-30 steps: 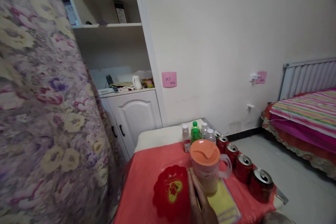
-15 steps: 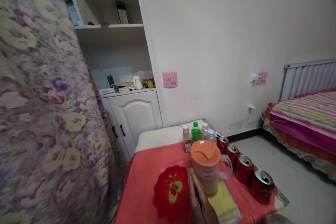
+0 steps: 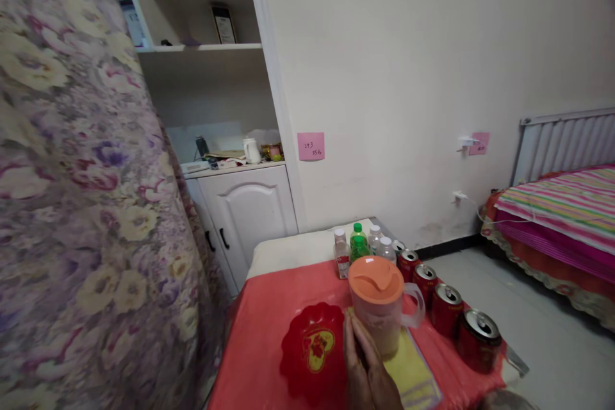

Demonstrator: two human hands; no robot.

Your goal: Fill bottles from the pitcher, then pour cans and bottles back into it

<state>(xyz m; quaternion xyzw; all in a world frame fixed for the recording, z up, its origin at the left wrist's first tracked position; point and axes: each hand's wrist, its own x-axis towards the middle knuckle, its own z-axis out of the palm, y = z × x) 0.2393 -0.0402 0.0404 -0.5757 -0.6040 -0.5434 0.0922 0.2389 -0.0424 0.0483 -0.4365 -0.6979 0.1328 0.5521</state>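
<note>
Pitcher (image 3: 377, 314), frosted and see-through, stands in front of you at the near right part of the table, its handle turned to your right. Its orange lid (image 3: 376, 280) is on, bearing a curved raised shape and a small pale mark near the far rim. The pitcher rests upright on a yellow cloth (image 3: 413, 375), which lies over the red table cover (image 3: 266, 307).

Your left hand (image 3: 355, 371) and right hand (image 3: 379, 381) appear pressed together palm to palm, fingers straight and pointing away from you. You have them between the pitcher and the red scalloped dish (image 3: 293, 352), overlapping the edges of both from this angle; whether they touch either, or have anything between the palms, you cannot tell.

On the dish's floor you can see a yellow heart-like design with red figures. The pitcher's lower part looks pinkish, but you cannot tell whether that is liquid or the cover showing through. Beyond it, clear and green bottles (image 3: 359, 248) stand capped in a cluster. To your right, red cans (image 3: 446, 312) form a row, their insides hidden.
</note>
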